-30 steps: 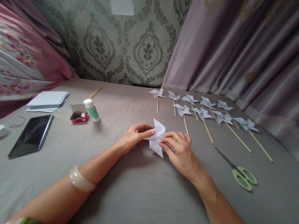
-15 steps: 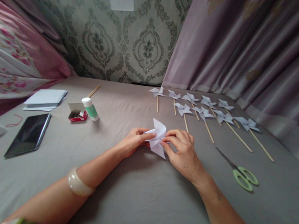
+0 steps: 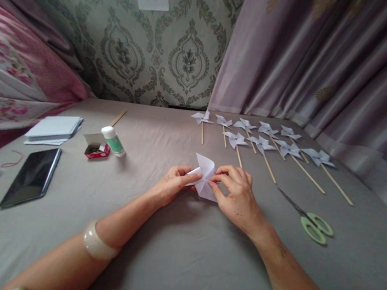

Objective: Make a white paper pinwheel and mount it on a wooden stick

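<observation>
A white paper pinwheel (image 3: 206, 190), partly folded, is held up between both hands over the grey cloth. My left hand (image 3: 174, 183) grips it from the left, thumb pressed on top near the centre and the other fingers underneath. From the right, my right hand (image 3: 235, 191) pinches the paper by the centre with thumb and fingertips. One blade stands up and curls at the top, while a flatter flap spreads below. The fingers hide part of its middle and right side. No stick shows on this pinwheel.
Several finished pinwheels (image 3: 237, 140) on wooden sticks lie at the back right. Green-handled scissors (image 3: 313, 224) rest at right. At left are a glue stick (image 3: 113, 141), a small red box (image 3: 96, 149), wooden sticks (image 3: 118, 117), a paper stack (image 3: 55, 128) and a black tablet (image 3: 32, 178).
The lower flap of the paper has shifted to the right, toward my right hand's fingers. Both hands keep their hold. The view has turned slightly, so the surroundings appear a little further left.
</observation>
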Demonstrator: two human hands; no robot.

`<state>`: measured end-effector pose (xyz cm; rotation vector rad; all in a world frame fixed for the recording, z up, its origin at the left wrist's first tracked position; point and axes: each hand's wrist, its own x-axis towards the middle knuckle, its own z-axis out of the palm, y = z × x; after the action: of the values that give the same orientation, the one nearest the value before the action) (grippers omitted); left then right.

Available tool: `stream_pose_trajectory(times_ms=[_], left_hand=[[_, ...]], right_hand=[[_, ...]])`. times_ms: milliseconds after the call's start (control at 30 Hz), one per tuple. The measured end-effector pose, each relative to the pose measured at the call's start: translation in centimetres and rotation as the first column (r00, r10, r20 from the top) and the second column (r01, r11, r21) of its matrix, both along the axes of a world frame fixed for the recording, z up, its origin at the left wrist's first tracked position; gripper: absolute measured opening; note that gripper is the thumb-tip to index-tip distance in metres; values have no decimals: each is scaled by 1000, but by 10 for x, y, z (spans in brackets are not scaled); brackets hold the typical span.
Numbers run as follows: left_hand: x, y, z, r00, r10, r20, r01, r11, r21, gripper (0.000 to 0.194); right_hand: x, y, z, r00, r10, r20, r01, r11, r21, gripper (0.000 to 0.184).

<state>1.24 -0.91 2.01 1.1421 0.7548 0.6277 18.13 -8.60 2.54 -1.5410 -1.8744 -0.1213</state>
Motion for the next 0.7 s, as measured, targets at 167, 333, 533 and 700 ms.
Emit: stream_pose_trajectory(times_ms=[167,333,533,700], left_hand=[[1,-1,0,999,0,-37,1,999,33,36],[2,-1,-1,999,-7,-53,10,999,46,36],[2,-3,0,999,8,-42,-7,1000,29,36],[3,-5,2,998,4,-67,0,999,49,36]], right_hand=[[-1,-1,1,1000,-11,13,11,1000,0,6],[-2,-1,2,999,-25,28,26,1000,-4,6],[-3,-2,2,998,-33,44,33,999,0,7],[-3,-1,1,999,-37,39,37,999,5,9]])
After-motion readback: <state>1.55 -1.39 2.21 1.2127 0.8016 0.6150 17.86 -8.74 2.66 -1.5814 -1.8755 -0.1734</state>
